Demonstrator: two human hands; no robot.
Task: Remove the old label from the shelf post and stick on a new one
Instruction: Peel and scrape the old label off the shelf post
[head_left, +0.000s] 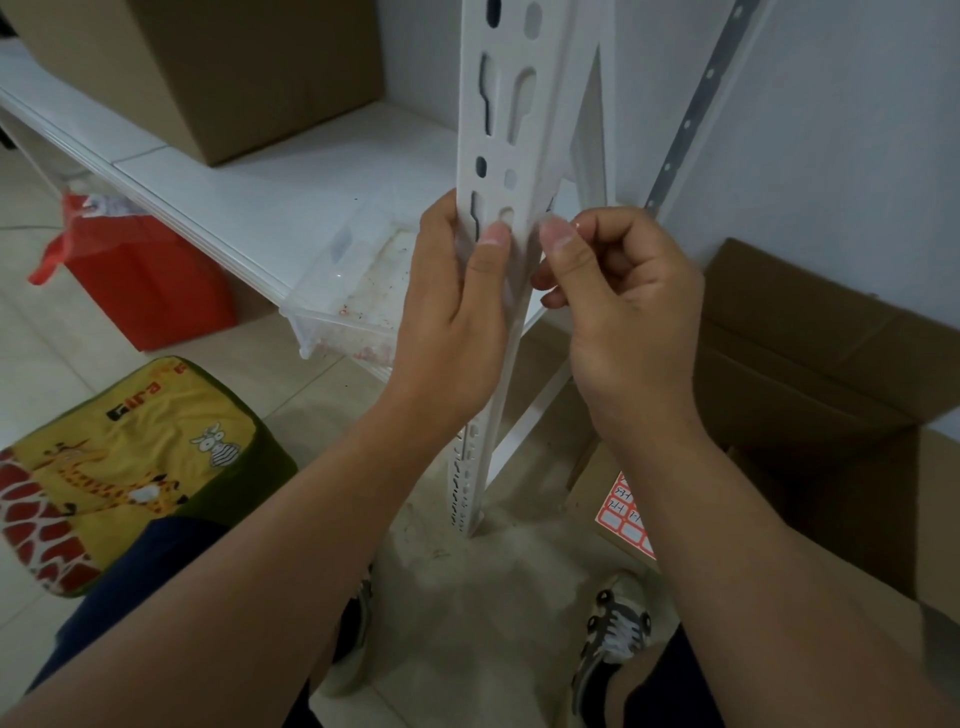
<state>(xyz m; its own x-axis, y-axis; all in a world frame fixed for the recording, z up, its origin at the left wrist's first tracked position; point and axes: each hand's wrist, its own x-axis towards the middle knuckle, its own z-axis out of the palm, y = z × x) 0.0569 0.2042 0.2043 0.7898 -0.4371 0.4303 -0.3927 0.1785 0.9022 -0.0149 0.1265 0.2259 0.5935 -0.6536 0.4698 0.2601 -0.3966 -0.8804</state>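
A white slotted shelf post (511, 119) runs from the top of the view down to the floor. My left hand (457, 306) grips it at mid-height, with the thumb pressed on its front face and the fingers wrapped behind. My right hand (618, 306) is at the post's right edge, thumb tip against the corner and fingers curled; whether it pinches a label there I cannot tell. No label shows on the visible part of the post. A sheet of red-bordered labels (626, 512), some written on, lies on cardboard by my right forearm.
A white shelf (291, 192) holds a cardboard box (218, 67) and a clear plastic tray (353, 296). An open cardboard box (826, 374) stands at right, a red bag (145, 275) and a yellow giraffe cushion (124, 467) at left. My shoes (618, 629) are on the tiled floor below.
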